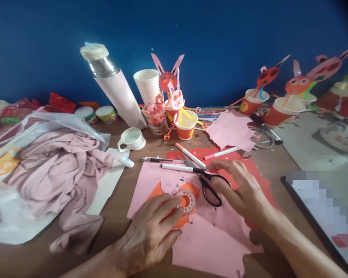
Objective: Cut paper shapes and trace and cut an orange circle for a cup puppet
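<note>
My left hand (152, 227) lies over orange paper (181, 221), its fingers stretched and close together. Its fingertips reach the edge of a white ring with small holes round it (187, 200), perhaps a tape roll. Just right of the ring are scissors with black handles (211, 193). My right hand (240, 189) hovers at these handles with its fingers apart; whether the thumb touches them I cannot tell. Beneath everything lie pink paper (208, 243) and red paper (256, 173). A white marker with a black cap (176, 168) and a pen (162, 160) lie above the ring.
Pink cloth (63, 166) spills from a plastic bag on the left. Behind stand a white mug (132, 139), a leaning thermos (116, 92), stacked paper cups (147, 83) and red cups with paper rabbit heads (185, 131). A dark-edged tablet-like slab (316, 216) lies right.
</note>
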Demonstrator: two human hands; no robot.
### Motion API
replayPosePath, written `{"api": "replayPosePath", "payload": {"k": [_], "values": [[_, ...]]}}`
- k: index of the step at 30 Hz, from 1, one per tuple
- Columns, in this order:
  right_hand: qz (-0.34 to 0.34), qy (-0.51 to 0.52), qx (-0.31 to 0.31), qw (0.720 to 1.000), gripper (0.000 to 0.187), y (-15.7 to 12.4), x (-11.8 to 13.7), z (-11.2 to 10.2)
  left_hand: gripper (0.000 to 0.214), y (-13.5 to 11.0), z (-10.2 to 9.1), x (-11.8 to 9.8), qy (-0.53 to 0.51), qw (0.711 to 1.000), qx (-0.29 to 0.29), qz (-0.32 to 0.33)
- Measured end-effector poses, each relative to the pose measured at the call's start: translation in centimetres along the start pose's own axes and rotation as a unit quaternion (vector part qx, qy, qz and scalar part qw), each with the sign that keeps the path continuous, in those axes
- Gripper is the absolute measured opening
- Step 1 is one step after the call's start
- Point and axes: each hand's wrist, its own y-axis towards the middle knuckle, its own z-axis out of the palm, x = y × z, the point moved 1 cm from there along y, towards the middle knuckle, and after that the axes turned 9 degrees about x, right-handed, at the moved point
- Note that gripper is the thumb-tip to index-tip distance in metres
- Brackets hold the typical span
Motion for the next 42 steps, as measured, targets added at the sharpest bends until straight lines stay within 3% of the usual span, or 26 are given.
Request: {"api": "replayPosePath", "payload": {"k": [2, 8, 21, 27, 32, 35, 42], "values": [[0.013, 0.001, -0.018, 1.0, 0.014, 0.0, -0.3, -0.1, 0.027, 0.0, 0.1, -0.1, 0.017, 1.0, -0.008, 0.0], [-0.001, -0.005, 0.015, 1.0, 0.009, -0.2, 0.0, 0.5, 0.029, 0.1, 0.4, -0.6, 0.058, 0.997, -0.046, 0.009], [0.025, -0.01, -0.042, 0.999, 0.017, -0.1, 0.0, -1.0, 0.035, 0.3, 0.1, -2.2, 0.088, 0.994, 0.028, -0.05], [0.062, -0.033, 0.027, 0.997, 0.019, 0.0, 0.2, -1.8, 0.033, 0.2, 0.1, -2.6, 0.092, 0.994, 0.028, -0.06], [0.095, -0.134, 0.103, 0.981, 0.021, 0.9, 0.6, -2.1, 0.032, 0.1, 1.1, -2.7, 0.149, 0.986, -0.005, -0.071], [0.099, -0.185, 0.136, 0.968, 0.016, 1.5, 0.9, -1.6, 0.034, 0.3, 1.6, -2.8, 0.19, 0.98, -0.019, -0.055], [0.122, -0.279, 0.159, 0.939, 0.007, 0.9, 1.9, 0.9, 0.039, 0.6, 2.6, -2.8, 0.233, 0.971, 0.029, -0.052]]}}
